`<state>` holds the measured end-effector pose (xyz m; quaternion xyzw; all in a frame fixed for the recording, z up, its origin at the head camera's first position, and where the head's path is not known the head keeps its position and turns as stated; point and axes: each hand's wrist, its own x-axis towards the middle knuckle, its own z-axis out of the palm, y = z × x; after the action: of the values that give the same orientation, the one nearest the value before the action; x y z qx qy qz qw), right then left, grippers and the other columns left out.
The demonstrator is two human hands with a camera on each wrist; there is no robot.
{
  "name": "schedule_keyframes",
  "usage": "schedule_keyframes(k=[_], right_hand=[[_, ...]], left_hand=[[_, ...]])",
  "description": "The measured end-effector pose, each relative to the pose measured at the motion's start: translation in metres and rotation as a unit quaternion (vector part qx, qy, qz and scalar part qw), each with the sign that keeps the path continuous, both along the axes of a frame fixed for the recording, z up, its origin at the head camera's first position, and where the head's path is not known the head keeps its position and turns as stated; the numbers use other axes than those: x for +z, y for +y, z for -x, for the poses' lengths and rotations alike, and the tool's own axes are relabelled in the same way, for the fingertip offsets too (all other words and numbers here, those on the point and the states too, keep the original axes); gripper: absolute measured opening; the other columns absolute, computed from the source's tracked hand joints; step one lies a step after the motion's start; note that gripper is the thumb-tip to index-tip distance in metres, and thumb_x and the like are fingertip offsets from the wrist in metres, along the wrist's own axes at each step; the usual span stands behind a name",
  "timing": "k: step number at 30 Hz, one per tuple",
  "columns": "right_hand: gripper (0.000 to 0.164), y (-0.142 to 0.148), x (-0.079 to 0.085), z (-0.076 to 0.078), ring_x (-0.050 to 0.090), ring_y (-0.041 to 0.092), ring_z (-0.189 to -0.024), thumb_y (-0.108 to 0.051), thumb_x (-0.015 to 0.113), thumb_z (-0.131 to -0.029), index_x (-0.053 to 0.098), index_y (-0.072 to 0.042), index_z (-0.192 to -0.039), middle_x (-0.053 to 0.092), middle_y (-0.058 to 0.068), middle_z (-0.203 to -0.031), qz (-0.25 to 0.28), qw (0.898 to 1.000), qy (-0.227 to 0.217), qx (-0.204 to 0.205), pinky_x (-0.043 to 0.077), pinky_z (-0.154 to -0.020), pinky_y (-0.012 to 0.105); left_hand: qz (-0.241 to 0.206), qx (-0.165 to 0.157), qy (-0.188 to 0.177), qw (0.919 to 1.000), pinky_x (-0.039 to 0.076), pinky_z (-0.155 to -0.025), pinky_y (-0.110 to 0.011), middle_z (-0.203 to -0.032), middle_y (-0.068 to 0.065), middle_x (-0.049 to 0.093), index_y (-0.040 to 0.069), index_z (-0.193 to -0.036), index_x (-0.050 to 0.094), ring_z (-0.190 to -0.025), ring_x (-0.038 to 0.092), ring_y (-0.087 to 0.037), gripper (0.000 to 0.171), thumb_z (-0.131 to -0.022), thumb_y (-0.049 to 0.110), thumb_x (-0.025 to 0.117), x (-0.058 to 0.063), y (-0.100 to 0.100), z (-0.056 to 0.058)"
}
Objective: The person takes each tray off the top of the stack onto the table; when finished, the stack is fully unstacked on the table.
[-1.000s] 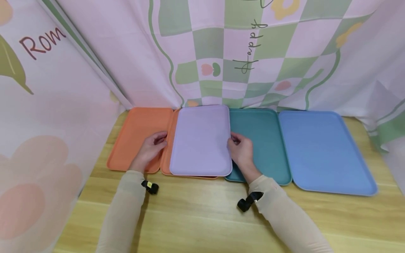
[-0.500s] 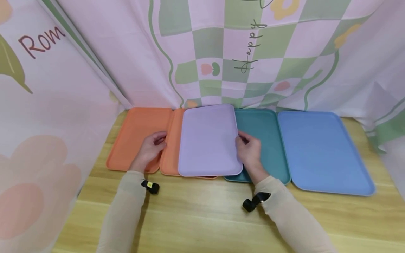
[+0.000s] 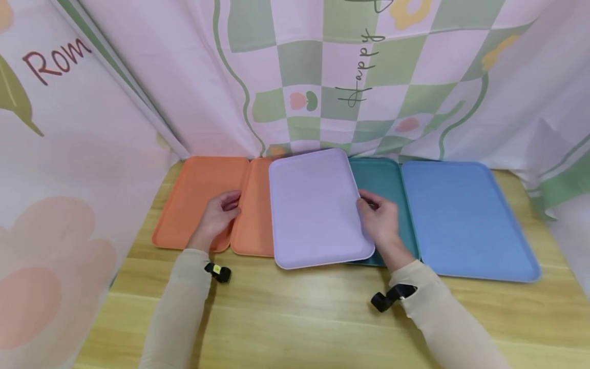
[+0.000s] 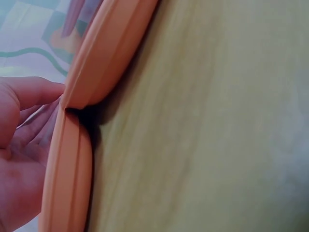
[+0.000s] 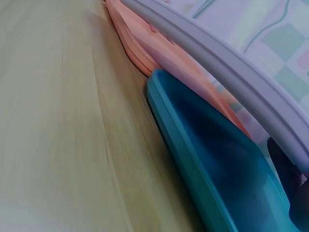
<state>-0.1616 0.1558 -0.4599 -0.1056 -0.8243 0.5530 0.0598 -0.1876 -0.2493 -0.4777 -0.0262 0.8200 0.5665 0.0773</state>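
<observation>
A lavender tray [image 3: 320, 210] is held up at its right edge by my right hand [image 3: 380, 218], thumb on top and fingers under the rim. It overlaps an orange tray [image 3: 253, 215] on its left and a teal tray [image 3: 384, 189] on its right. In the right wrist view the lavender tray's rim [image 5: 231, 72] runs above the orange and teal trays, with a gap beneath. My left hand [image 3: 216, 218] rests over the seam between two orange trays, holding nothing up. In the left wrist view its thumb touches an orange rim [image 4: 106, 53], with the fingers loosely bent behind.
Another orange tray [image 3: 200, 189] lies at the far left, and a large blue tray [image 3: 465, 220] at the right. The trays line the back of a wooden table [image 3: 295, 318]. A patterned curtain [image 3: 299, 61] hangs right behind them.
My right hand has moved right and towards me with the lavender tray, which is now tilted and uncovers more of the orange tray. The left hand has stayed in place.
</observation>
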Motion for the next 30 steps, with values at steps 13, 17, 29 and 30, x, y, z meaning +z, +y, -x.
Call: schedule_keyframes(k=[13, 17, 29, 30], right_hand=[[0.036, 0.036, 0.006, -0.015, 0.061, -0.010, -0.085, -0.021, 0.066, -0.107, 0.074, -0.004, -0.138, 0.075, 0.023, -0.133, -0.028, 0.999, -0.005, 0.043, 0.052, -0.072, 0.008], [0.037, 0.044, 0.005, -0.018, 0.060, -0.016, -0.085, -0.020, 0.067, -0.107, 0.073, -0.001, -0.138, 0.073, 0.025, -0.135, -0.023, 0.998, -0.003, 0.056, 0.052, -0.073, 0.007], [0.043, 0.067, 0.011, -0.018, 0.058, -0.017, -0.103, -0.026, 0.065, -0.109, 0.067, -0.003, -0.146, 0.066, 0.024, -0.146, -0.023, 0.988, -0.049, 0.144, 0.052, -0.084, 0.005], [0.043, 0.069, 0.013, -0.018, 0.058, -0.016, -0.104, -0.028, 0.065, -0.110, 0.067, -0.004, -0.146, 0.066, 0.023, -0.148, -0.023, 0.987, -0.055, 0.151, 0.052, -0.084, 0.006]], left_hand=[[0.014, -0.007, -0.004, 0.9999, 0.049, -0.122, -0.051, -0.161, -0.026, 0.052, -0.002, -0.158, 0.050, -0.149, 0.053, -0.040, 0.053, -0.107, -0.004, 0.060, 0.002, 0.000, -0.001], [0.014, -0.006, -0.007, 0.9999, 0.049, -0.121, -0.051, -0.161, -0.024, 0.053, -0.001, -0.158, 0.050, -0.148, 0.053, -0.040, 0.053, -0.106, -0.003, 0.060, 0.002, 0.001, -0.001], [0.011, -0.007, -0.011, 0.9999, 0.049, -0.121, -0.052, -0.160, -0.024, 0.053, -0.001, -0.158, 0.051, -0.148, 0.054, -0.039, 0.052, -0.106, -0.004, 0.060, 0.001, -0.001, -0.001], [0.012, -0.007, -0.011, 0.9998, 0.050, -0.121, -0.051, -0.160, -0.023, 0.053, 0.000, -0.158, 0.051, -0.148, 0.054, -0.038, 0.052, -0.106, -0.004, 0.060, 0.001, -0.001, -0.001]])
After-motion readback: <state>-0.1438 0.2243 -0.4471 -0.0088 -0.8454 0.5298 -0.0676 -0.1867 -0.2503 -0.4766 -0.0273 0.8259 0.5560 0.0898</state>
